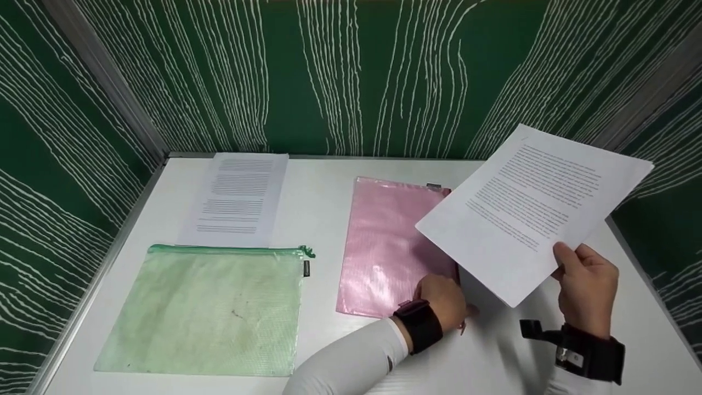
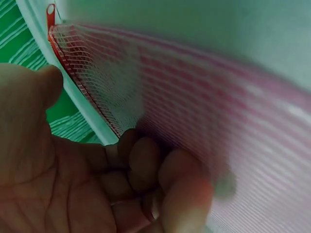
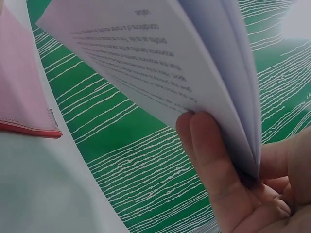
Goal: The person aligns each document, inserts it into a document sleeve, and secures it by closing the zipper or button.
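While holding printed sheets (image 1: 521,225) aloft right of the pink pouch (image 1: 389,230), pinching the edge away from it with the right hand (image 1: 587,285); curling the left hand (image 1: 443,302) at its zippered side, leaving any grip unclear. Probably handling as light, bendable, slippery; best pinching mid-edge.

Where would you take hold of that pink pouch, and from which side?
I'd pinch the pink pouch by its red zipped edge, coming from the right, near the left hand: the pouch lies mostly flat, so a thin outer edge probably offers the best hold.
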The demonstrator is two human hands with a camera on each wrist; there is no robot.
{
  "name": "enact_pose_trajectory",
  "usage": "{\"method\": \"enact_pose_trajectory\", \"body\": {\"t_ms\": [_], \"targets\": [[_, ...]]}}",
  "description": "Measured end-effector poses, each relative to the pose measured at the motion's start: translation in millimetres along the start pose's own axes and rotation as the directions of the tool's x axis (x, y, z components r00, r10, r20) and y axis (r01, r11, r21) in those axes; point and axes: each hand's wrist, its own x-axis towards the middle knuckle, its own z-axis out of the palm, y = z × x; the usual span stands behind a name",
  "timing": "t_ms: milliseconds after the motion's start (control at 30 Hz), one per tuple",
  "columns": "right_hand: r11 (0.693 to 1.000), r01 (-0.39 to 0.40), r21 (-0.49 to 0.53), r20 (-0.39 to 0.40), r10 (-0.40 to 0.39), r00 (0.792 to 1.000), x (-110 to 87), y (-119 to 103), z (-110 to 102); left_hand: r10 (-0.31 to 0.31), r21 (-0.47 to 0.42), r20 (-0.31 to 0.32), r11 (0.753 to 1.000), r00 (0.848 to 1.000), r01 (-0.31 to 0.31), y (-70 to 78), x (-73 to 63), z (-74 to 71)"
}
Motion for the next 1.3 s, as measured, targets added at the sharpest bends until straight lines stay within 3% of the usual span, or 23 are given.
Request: {"method": "enact_pose_trajectory", "body": {"t_ms": [100, 300, 367, 533, 633, 733, 800, 933, 1067, 1167, 1300], "targets": [[1.0, 0.013, 0.01, 0.018, -0.013, 1.0, -0.3, 1, -1, 0.024, -0.015, 0.019, 1.0, 1.0, -0.024, -4.2, -2.3, 0.5], [1.0, 0.01, 0.004, 0.013, -0.01, 1.0, 0.0, 1, -1, 0.171, 0.009, 0.048, 0.985, 0.984, -0.171, -20.8, -8.8, 3.7], [1.0, 0.004, -0.008, 0.005, -0.004, 1.0, -0.4, 0, -1, 0.19, -0.002, 0.048, 0.982, 0.981, -0.19, -27.0, -10.1, 5.9], [1.0, -0.012, -0.012, 0.003, 0.012, 1.0, -0.9, 0, -2, 0.151, -0.098, -0.057, 0.983, 0.987, -0.156, -43.9, -12.9, 14.2], [1.0, -0.022, -0.011, 0.006, 0.022, 1.0, -0.9, 0, -3, 0.145, -0.124, -0.155, 0.979, 0.977, -0.165, -55.3, -17.5, 18.4], [1.0, -0.029, -0.01, 0.019, 0.029, 0.999, -1.2, -1, -5, 0.125, -0.138, -0.266, 0.976, 0.956, -0.166, -67.4, -22.8, 20.3], [1.0, -0.03, 0.001, 0.032, 0.03, 0.999, -1.5, -2, -6, 0.095, -0.13, -0.352, 0.98, 0.931, -0.149, -75.7, -25.9, 18.2], [0.999, -0.027, 0.037, 0.049, 0.025, 0.999, -1.8, -3, -8, 0.006, -0.088, -0.501, 0.994, 0.865, -0.058, -90.2, -30.7, 4.7], [0.996, -0.018, 0.083, 0.07, 0.013, 0.997, -1.8, -2, -9, -0.063, -0.054, -0.565, 0.998, 0.823, 0.039, -101.0, -33.3, -17.7], [0.995, -0.017, 0.103, 0.079, 0.009, 0.997, -2.0, 0, -11, -0.079, -0.036, -0.577, 0.997, 0.813, 0.071, -108.2, -34.0, -32.9], [0.996, -0.033, 0.089, 0.087, 0.025, 0.996, -2.6, 1, -12, -0.068, -0.015, -0.559, 0.997, 0.826, 0.072, -120.4, -34.5, -48.5]]}}
